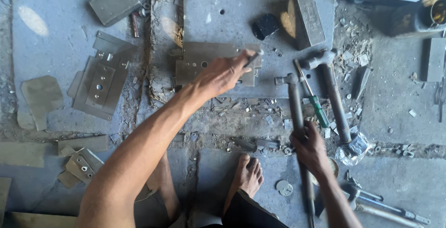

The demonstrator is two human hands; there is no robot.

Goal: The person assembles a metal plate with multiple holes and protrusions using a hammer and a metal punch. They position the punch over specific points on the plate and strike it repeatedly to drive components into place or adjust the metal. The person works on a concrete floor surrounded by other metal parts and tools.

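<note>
- Head view: left hand (222,73) pinching a small metal punch (254,59) upright against a flat metal plate (200,60) on a gray slab (223,19).
- Right hand (310,148) clenched around a hammer (297,130) handle, head hovering just right of the plate.
- Second hammer (332,88) and green-handled screwdriver (315,102) lying alongside; bare foot (248,174) on the floor below.
</note>
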